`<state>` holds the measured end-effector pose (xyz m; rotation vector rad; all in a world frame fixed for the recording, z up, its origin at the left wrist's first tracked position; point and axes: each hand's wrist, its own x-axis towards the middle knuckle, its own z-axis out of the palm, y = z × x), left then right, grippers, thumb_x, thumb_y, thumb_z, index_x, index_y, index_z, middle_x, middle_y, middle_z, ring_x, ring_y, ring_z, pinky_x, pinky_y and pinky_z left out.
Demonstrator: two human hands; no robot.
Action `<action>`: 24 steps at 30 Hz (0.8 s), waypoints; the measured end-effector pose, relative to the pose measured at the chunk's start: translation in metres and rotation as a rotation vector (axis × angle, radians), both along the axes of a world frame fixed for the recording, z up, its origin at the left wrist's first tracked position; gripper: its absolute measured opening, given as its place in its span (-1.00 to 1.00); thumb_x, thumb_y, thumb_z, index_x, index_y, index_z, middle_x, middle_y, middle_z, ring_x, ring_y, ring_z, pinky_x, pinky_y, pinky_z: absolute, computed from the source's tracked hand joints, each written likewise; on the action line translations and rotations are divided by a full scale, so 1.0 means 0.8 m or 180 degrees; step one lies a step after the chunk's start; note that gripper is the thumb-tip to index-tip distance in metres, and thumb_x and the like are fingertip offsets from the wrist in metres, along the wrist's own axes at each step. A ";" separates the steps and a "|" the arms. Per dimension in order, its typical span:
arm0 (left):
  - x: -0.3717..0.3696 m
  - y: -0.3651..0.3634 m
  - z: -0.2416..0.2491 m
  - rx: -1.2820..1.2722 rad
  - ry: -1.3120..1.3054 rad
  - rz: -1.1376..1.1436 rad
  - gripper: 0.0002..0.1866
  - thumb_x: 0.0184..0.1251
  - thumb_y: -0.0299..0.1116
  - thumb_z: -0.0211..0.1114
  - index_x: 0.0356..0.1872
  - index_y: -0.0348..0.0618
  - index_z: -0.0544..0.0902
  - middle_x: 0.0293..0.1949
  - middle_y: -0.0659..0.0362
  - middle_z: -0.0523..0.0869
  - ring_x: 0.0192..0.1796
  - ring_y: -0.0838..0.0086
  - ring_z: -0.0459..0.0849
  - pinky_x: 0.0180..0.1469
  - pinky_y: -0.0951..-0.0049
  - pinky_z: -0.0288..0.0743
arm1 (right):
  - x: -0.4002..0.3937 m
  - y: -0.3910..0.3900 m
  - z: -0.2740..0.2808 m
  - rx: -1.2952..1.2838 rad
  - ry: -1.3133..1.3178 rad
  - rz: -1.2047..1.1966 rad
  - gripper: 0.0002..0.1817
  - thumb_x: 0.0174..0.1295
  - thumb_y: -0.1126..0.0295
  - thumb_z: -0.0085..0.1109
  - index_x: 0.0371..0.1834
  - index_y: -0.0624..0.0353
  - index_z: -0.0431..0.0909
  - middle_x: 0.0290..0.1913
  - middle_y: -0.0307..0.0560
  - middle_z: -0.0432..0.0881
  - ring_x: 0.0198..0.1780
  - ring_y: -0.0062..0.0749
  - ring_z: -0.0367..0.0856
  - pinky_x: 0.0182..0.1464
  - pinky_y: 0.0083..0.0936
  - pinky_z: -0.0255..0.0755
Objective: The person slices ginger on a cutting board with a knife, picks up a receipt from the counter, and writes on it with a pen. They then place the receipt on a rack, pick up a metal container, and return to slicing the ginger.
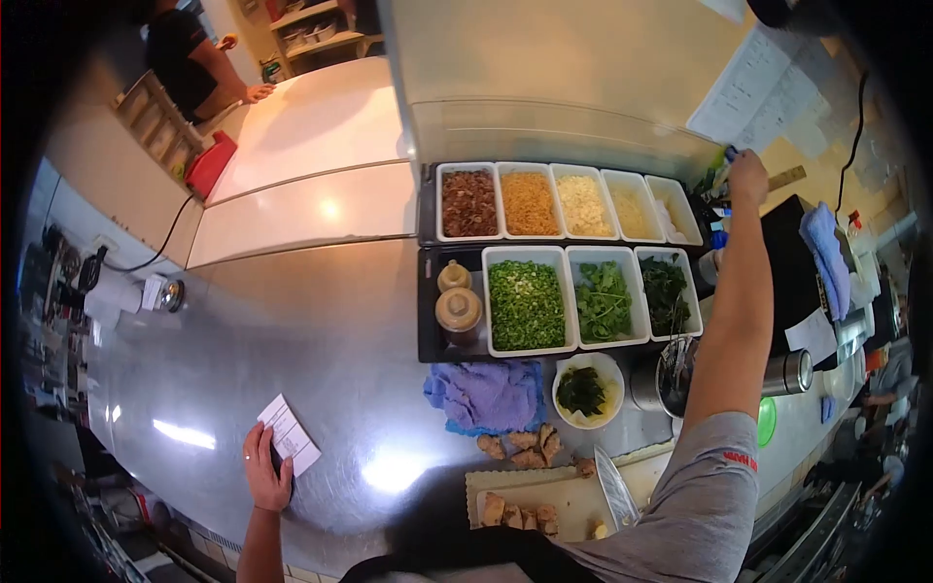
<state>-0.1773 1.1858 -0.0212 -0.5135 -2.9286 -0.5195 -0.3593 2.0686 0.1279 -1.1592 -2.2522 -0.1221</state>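
On the steel counter, my left hand (265,471) lies with its fingers apart on the lower left part of a white printed slip (292,439). My right arm is stretched far forward over the right side. At its end my right hand (748,178) is closed beside a cluster of small items, and a bit of something blue and dark shows at its fingertips, too small to name. Papers (748,92) hang on the wall just above that hand. Left of the arm stand white tubs with chopped green onion (526,303), leafy herbs (604,301) and other toppings.
Two sauce bottles (458,311) stand by the tubs. Nearer me are a purple cloth (486,396), a bowl of dark greens (583,391), ginger pieces (528,457) and a knife (614,491) on a board. A steel flask (789,371) lies right. Another person (190,63) leans at the back left.
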 end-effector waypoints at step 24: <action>0.010 -0.049 -0.012 0.0385 0.0467 -0.0471 -0.38 0.09 -0.07 0.34 0.15 -0.21 0.48 0.23 -0.01 0.44 0.33 0.08 0.30 0.35 0.00 0.06 | 0.361 -0.749 -0.028 -0.5977 0.2563 0.3023 -0.63 0.31 0.34 0.11 0.17 0.10 0.41 -0.44 -0.23 0.49 -0.76 -0.71 0.19 -0.79 -0.76 0.00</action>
